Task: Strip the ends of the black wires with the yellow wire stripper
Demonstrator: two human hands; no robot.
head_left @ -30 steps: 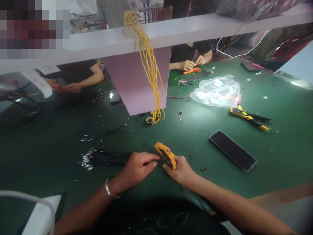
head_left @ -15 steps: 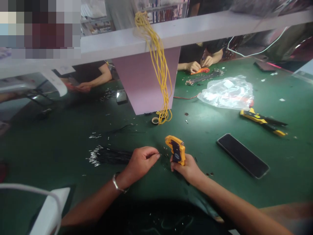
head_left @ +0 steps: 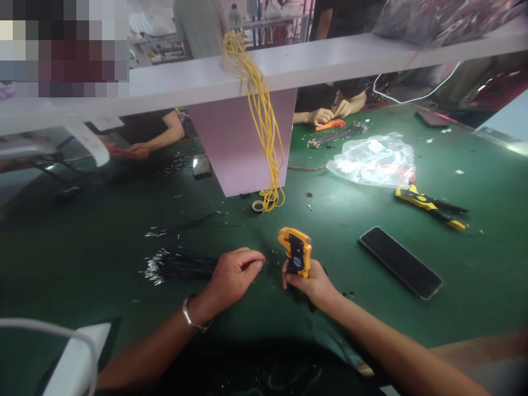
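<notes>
My right hand (head_left: 315, 280) is wrapped round the handle of a yellow and black wire stripper (head_left: 296, 253), its head pointing up and away from me. My left hand (head_left: 237, 272) is closed in a pinch, thumb against forefinger, with the dark tip of a thin wire (head_left: 264, 259) poking out towards the stripper. A gap separates that tip from the tool. Under and beside my left hand lies a bundle of black wires (head_left: 181, 265), their pale metal ends fanned out to the left. Small dark scraps (head_left: 275, 265) are scattered between the hands.
A black phone (head_left: 400, 262) lies to the right, with yellow-black pliers (head_left: 429, 206) and a clear plastic bag (head_left: 373, 160) beyond it. Yellow cable (head_left: 266, 132) hangs from the white shelf (head_left: 165, 82) near a tape roll (head_left: 258, 206). Co-workers' hands (head_left: 325, 115) work across the table.
The camera view has shifted slightly, so the scene sits a little further left. Both hands keep nearly the same pose, the stripper still in the right and the wire in the left.
</notes>
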